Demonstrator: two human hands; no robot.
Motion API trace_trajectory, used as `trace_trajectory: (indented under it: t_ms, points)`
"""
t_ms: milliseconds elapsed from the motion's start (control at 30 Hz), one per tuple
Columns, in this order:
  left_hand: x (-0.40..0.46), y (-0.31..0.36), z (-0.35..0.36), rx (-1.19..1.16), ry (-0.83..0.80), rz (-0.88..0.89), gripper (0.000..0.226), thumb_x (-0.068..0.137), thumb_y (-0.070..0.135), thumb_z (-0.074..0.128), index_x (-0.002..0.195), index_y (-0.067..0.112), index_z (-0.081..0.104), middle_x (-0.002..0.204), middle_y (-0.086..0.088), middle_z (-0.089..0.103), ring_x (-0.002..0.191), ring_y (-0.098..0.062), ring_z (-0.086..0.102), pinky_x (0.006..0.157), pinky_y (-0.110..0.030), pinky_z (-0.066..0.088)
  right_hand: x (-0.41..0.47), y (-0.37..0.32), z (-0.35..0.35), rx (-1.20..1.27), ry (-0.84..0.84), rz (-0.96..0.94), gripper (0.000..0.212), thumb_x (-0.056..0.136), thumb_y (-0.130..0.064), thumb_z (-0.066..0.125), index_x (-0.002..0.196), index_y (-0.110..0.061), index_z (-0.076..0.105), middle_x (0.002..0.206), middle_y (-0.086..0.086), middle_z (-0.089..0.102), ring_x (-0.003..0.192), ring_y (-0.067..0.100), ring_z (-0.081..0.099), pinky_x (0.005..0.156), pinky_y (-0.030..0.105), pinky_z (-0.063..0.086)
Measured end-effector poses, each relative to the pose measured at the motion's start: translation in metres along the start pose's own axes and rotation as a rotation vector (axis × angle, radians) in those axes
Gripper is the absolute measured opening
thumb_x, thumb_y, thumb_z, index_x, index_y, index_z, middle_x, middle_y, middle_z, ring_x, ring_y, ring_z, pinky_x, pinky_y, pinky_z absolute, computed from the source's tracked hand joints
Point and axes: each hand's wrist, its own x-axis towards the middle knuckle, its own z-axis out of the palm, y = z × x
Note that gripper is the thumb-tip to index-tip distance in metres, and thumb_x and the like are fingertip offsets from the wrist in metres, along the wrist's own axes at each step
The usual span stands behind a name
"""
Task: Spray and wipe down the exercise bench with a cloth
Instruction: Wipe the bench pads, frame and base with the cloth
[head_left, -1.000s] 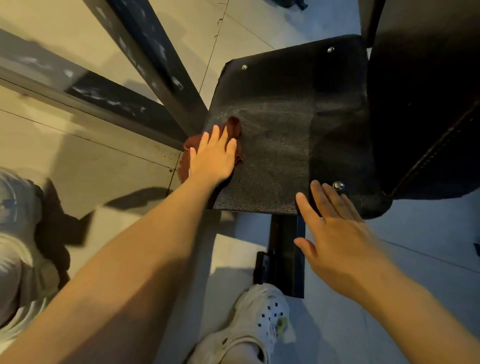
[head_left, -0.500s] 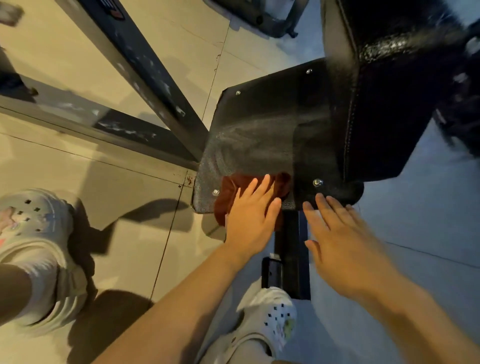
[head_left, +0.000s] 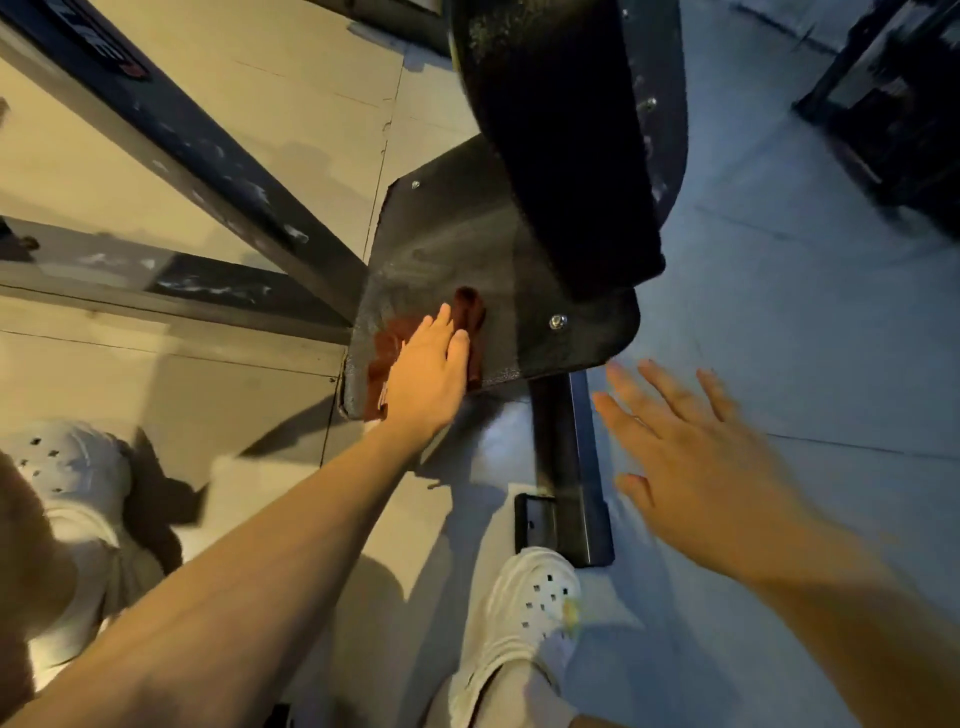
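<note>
Gym floor of pale tiles, dark frame beams, a black bench plate (head_left: 524, 291) low under a tilted pad (head_left: 566, 156). Left hand (head_left: 428, 371) presses flat, fingers straight, on the red cloth (head_left: 387, 345) at the plate's near-left corner; right hand (head_left: 691, 462) hovers spread, holding nothing, off the plate. Risk: cloth hangs over the edge, so a stroke toward the body could drag it off, and the bolt (head_left: 558, 321) could snag it.

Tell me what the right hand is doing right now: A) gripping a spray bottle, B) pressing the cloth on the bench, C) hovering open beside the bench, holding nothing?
C: the right hand hovers with fingers spread, empty, off the bench; the left hand presses the cloth.
</note>
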Motion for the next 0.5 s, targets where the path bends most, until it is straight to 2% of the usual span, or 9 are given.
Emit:
trace_trajectory:
  t_ms: [33, 67, 133, 167, 233, 267, 333, 400, 500]
  points:
    - [-0.004, 0.011, 0.005, -0.023, 0.031, 0.036, 0.047, 0.106, 0.032, 0.028, 0.151, 0.018, 0.031, 0.155, -0.006, 0.034, 0.143, -0.022, 0.030, 0.118, -0.037, 0.020, -0.006, 0.005, -0.007, 0.008, -0.065, 0.020, 0.087, 0.062, -0.039, 0.087, 0.137, -0.008, 0.054, 0.145, 0.018, 0.047, 0.129, 0.039, 0.050, 0.101, 0.059, 0.034]
    - [-0.008, 0.024, 0.011, -0.048, 0.043, 0.088, 0.046, 0.106, 0.032, 0.029, 0.148, 0.017, 0.036, 0.150, -0.008, 0.042, 0.138, -0.024, 0.038, 0.114, -0.033, 0.027, -0.011, 0.010, -0.013, 0.016, -0.115, 0.052, 0.090, 0.076, -0.042, 0.077, 0.149, -0.013, 0.032, 0.156, 0.015, 0.029, 0.140, 0.037, 0.037, 0.109, 0.053, 0.027]
    - [-0.020, 0.053, 0.024, -0.106, 0.014, 0.226, 0.046, 0.104, 0.035, 0.031, 0.144, 0.017, 0.043, 0.143, -0.007, 0.050, 0.131, -0.021, 0.045, 0.103, -0.020, 0.030, -0.022, 0.024, -0.014, 0.075, -0.190, 0.104, 0.079, 0.100, -0.045, 0.041, 0.149, -0.020, -0.016, 0.159, 0.004, -0.018, 0.151, 0.026, -0.004, 0.119, 0.043, 0.000]
    - [-0.027, 0.066, 0.031, -0.114, -0.002, 0.313, 0.048, 0.102, 0.036, 0.031, 0.144, 0.016, 0.044, 0.144, -0.006, 0.050, 0.132, -0.018, 0.042, 0.103, -0.015, 0.027, -0.025, 0.025, -0.014, 0.092, -0.257, 0.109, 0.074, 0.103, -0.044, 0.031, 0.148, -0.022, -0.023, 0.158, 0.002, -0.026, 0.150, 0.023, -0.013, 0.119, 0.040, -0.006]
    - [-0.035, 0.082, 0.043, -0.048, 0.002, 0.469, 0.050, 0.099, 0.033, 0.030, 0.145, 0.015, 0.042, 0.148, -0.004, 0.045, 0.139, -0.014, 0.034, 0.116, -0.022, 0.019, -0.029, 0.015, -0.013, 0.166, -0.221, 0.104, 0.078, 0.100, -0.042, 0.042, 0.153, -0.018, -0.011, 0.162, 0.008, -0.011, 0.151, 0.027, -0.001, 0.119, 0.044, 0.001]
    - [-0.035, 0.082, 0.047, -0.006, 0.027, 0.530, 0.049, 0.100, 0.033, 0.031, 0.144, 0.016, 0.041, 0.149, -0.003, 0.044, 0.140, -0.014, 0.032, 0.118, -0.027, 0.018, -0.029, 0.010, -0.015, 0.138, -0.178, 0.080, 0.085, 0.091, -0.040, 0.061, 0.154, -0.013, 0.010, 0.162, 0.015, 0.012, 0.147, 0.033, 0.020, 0.116, 0.049, 0.016]
    - [-0.030, 0.075, 0.047, 0.085, 0.088, 0.644, 0.047, 0.101, 0.034, 0.032, 0.144, 0.017, 0.042, 0.149, -0.003, 0.044, 0.139, -0.012, 0.031, 0.116, -0.018, 0.015, -0.029, 0.007, -0.007, 0.127, -0.016, 0.078, 0.089, 0.058, -0.035, 0.090, 0.135, -0.007, 0.055, 0.138, 0.019, 0.054, 0.121, 0.037, 0.057, 0.095, 0.054, 0.044]
    - [-0.024, 0.069, 0.042, 0.105, 0.098, 0.637, 0.045, 0.101, 0.035, 0.036, 0.143, 0.019, 0.045, 0.148, -0.001, 0.045, 0.135, -0.009, 0.032, 0.112, -0.020, 0.020, -0.026, 0.006, -0.004, 0.109, 0.109, 0.063, 0.084, 0.049, -0.033, 0.093, 0.124, -0.006, 0.065, 0.128, 0.019, 0.062, 0.113, 0.037, 0.063, 0.085, 0.057, 0.050]
    - [-0.017, 0.060, 0.035, 0.042, 0.057, 0.404, 0.045, 0.102, 0.043, 0.035, 0.143, 0.026, 0.044, 0.146, 0.004, 0.044, 0.133, -0.014, 0.037, 0.111, -0.037, 0.030, -0.022, 0.009, -0.007, 0.119, 0.211, -0.002, 0.078, 0.057, -0.031, 0.090, 0.125, -0.006, 0.064, 0.131, 0.019, 0.060, 0.118, 0.037, 0.060, 0.089, 0.060, 0.050]
